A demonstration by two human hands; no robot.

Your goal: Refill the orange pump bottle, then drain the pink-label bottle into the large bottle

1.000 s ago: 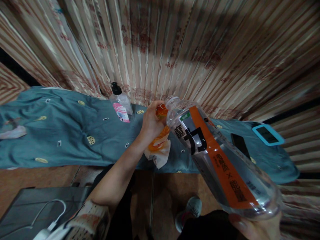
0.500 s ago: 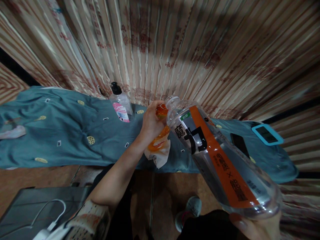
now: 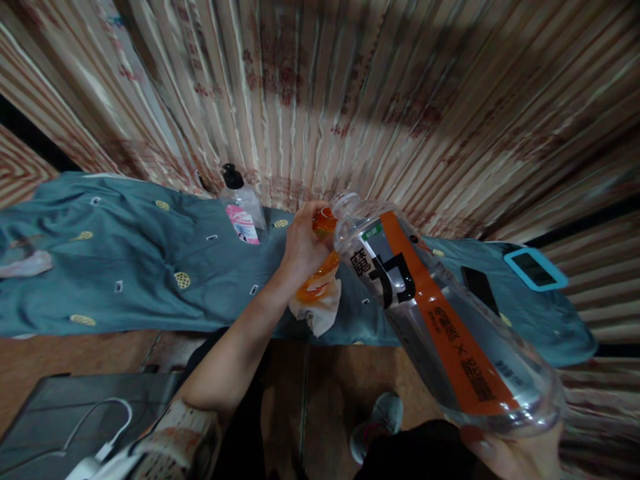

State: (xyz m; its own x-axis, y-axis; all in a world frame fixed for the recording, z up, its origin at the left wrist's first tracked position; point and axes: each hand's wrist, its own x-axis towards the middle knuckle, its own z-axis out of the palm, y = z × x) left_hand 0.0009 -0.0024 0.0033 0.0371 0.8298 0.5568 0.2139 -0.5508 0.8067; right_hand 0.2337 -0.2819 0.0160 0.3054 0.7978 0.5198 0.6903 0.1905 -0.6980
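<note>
My left hand [image 3: 306,241] is wrapped round the upper part of an orange bottle [image 3: 319,280]. That bottle stands on a crumpled white tissue [image 3: 324,313] on the teal cloth. My right hand [image 3: 515,453] grips the base of a large clear plastic bottle [image 3: 445,313] with an orange label and black characters. The clear bottle is tilted, its uncapped neck at the orange bottle's top, beside my left hand. Whether liquid is flowing between them I cannot make out.
A pump bottle [image 3: 244,213] with a pink label stands left on the teal cloth [image 3: 145,267]. A dark phone [image 3: 480,288] and a blue-framed device [image 3: 536,269] lie at the right. Pleated curtains [image 3: 310,100] hang behind. A white cable [image 3: 120,427] lies lower left.
</note>
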